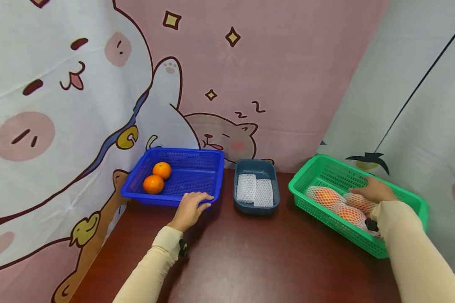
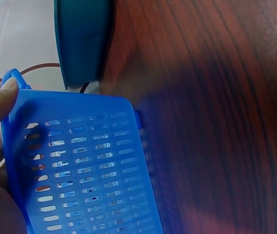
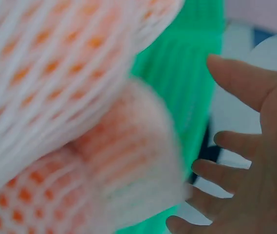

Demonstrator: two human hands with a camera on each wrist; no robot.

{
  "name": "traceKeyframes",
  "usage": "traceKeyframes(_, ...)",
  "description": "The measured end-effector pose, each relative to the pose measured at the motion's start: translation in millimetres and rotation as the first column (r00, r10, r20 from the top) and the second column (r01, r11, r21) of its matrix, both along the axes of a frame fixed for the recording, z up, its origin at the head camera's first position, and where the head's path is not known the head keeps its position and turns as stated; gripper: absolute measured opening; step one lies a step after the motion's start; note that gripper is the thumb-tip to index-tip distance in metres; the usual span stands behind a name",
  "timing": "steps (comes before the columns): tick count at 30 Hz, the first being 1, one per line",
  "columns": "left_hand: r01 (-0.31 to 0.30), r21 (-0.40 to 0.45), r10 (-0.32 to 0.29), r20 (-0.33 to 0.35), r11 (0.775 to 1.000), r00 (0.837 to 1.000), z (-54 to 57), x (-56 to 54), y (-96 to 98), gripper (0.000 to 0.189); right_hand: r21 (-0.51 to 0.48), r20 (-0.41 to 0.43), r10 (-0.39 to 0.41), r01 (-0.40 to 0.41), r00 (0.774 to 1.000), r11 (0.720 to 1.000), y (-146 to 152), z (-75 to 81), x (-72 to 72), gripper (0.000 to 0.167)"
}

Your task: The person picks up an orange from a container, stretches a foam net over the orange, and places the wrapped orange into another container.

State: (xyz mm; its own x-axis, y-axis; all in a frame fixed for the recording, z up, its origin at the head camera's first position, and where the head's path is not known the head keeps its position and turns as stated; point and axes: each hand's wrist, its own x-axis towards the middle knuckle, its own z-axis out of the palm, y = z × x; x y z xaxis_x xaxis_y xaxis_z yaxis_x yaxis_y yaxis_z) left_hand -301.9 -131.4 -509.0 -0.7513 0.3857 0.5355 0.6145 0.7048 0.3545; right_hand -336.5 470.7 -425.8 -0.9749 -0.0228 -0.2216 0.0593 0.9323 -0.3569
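Note:
My left hand [image 1: 190, 209] is at the front right corner of a blue plastic basket [image 1: 174, 202]. In the left wrist view the thumb [image 2: 4, 100] lies at the basket's rim, with the other fingers behind the slotted wall, gripping it. Two bare oranges [image 1: 153, 184] sit in the basket's left side. On the right, my right hand [image 1: 374, 191] reaches over a green basket [image 1: 318, 212] holding several oranges in white foam nets [image 1: 327, 198]. Its fingers [image 3: 233, 175] are spread beside the netted oranges [image 3: 46, 73] and hold nothing.
Between the baskets stands a small dark teal bin [image 1: 255, 209] with two flattened white foam nets [image 1: 264, 193] inside. All three containers are on a dark reddish wooden table [image 1: 258, 256]. A printed cartoon cloth [image 1: 284, 84] hangs close behind and at both sides.

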Motion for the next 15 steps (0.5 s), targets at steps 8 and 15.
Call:
traceKeyframes(8,0.005,0.016,-0.004,-0.02,1.0,1.0,0.6,0.9,-0.7,0.021,-0.018,-0.185,0.084,-0.089,0.979,0.996,-64,33.1,8.1,0.094)
traceKeyframes(15,0.008,0.001,-0.008,-0.001,1.0,1.0,1.5,1.3,-1.1,0.018,-0.091,-0.273,0.164,-0.196,0.948,0.976,-117,24.7,29.3,0.083)
